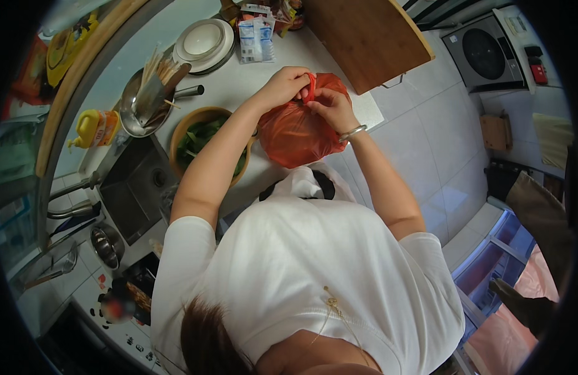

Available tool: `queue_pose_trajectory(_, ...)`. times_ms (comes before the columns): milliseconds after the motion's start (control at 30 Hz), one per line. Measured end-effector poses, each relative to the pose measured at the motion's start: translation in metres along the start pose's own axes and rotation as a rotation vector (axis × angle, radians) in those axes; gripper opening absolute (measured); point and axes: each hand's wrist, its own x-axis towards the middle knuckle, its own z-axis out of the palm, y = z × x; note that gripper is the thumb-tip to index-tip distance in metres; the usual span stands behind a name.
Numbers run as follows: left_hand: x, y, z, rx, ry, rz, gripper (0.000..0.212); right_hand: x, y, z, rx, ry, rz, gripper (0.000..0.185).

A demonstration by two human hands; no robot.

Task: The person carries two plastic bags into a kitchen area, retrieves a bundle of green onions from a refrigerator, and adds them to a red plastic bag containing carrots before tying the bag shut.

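Note:
A filled red plastic bag [296,136] rests at the near end of the white countertop [289,58], its neck bunched at the top. My left hand [286,86] grips the twisted neck from the left. From the right, my right hand [333,107] pinches the same bunched plastic between thumb and fingers; a metal bangle [353,133] circles that wrist. What the bag contains is hidden. Left of it, partly behind my left forearm, a yellow colander-like bowl [176,126] holds green leafy vegetables [200,136].
A sink [134,187] lies to the left, with a steel pan [129,101] of utensils and a yellow pump bottle [94,129] beyond. Stacked plates [204,42] and a printed packet [257,40] stand farther back. A wooden cabinet [373,37] borders the counter's right. Floor tiles [411,126] extend rightward.

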Motion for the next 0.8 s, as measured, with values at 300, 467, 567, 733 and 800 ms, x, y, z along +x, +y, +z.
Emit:
queue_pose_trajectory(300, 0.009, 0.033, 0.004, 0.051, 0.105, -0.005, 0.019, 0.009, 0.018, 0.007, -0.388, 0.01, -0.105, 0.012)
queue_pose_trajectory(467, 0.026, 0.014, 0.022, 0.187, 0.263, 0.139, 0.02, 0.007, 0.016, -0.002, -0.48, -0.028, -0.235, 0.016)
queue_pose_trajectory(567, 0.012, -0.002, 0.038, 0.595, 0.444, 0.306, 0.023, 0.01, 0.036, -0.006, -0.387, 0.125, -0.205, 0.021)
queue_pose_trajectory(733, -0.005, -0.027, 0.04, 0.661, 0.473, 0.217, 0.016, 0.011, 0.033, -0.008, -0.51, 0.106, 0.072, 0.021)
queue_pose_trajectory(800, -0.006, -0.033, 0.039, 0.648, 0.456, 0.182, 0.014, 0.013, 0.031, -0.007, -0.221, 0.233, 0.112, 0.021)
